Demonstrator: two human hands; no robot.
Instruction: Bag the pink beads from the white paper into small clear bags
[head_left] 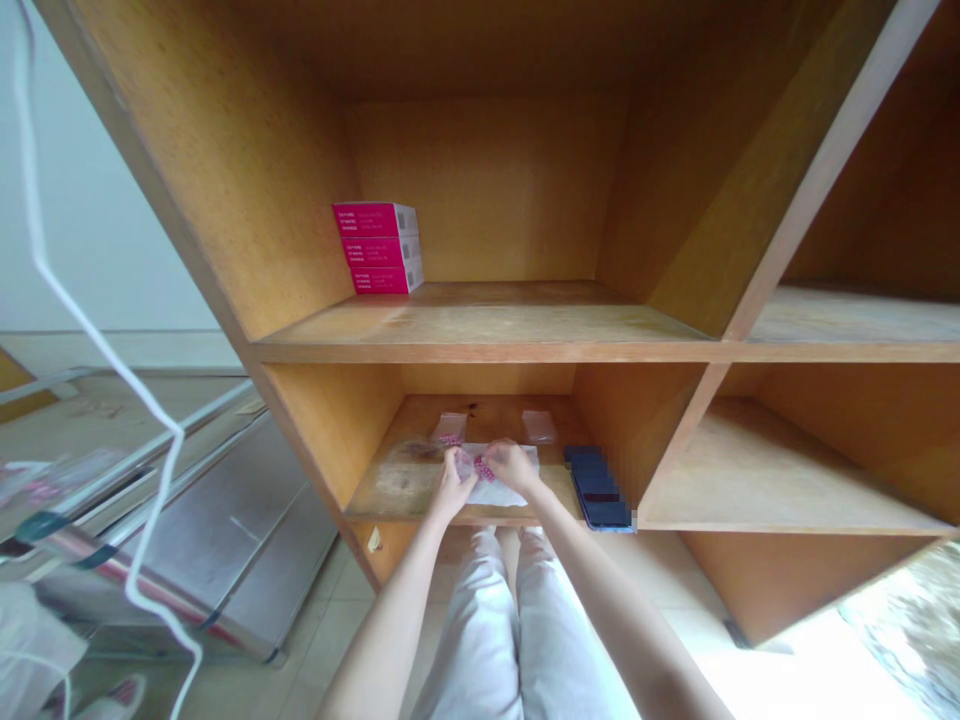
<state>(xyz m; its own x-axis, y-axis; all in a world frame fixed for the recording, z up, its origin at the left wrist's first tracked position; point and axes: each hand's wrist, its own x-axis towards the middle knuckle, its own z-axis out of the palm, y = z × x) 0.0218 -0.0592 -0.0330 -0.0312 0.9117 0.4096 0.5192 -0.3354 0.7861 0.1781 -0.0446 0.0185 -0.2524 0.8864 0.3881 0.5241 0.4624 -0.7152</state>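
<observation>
Landmark: the white sheet (501,484) lying on the lower shelf (390,490) of a wooden shelf unit. Hands: two, both over the sheet. The left hand (452,488) rests at the sheet's left edge, and the right hand (512,464) sits at its upper middle. Between them they hold one small clear bag (480,466) with small pink items inside; the count of those items is too small to tell. The left grip is pinched on the bag's left side, and the right grip is pinched on its right side, fingers together on the plastic. The bag is just above the sheet, between the two hands. Further clear bags: two, both behind the sheet on the same shelf. The bag behind the sheet's left corner (450,428) contains pink items at its lower end. The bag behind the sheet's right corner (538,426) shows no readable contents. Dark phones: one stack (596,486), just right of the sheet at the shelf's front; the number in the stack cannot be told, since part of it is blurred. Pink boxes (379,248): three, stacked one on another on the upper shelf, well above and left of the sheet, against the left wall. Below the sheet, the person's two legs in light trousers (495,630) are in view.
</observation>
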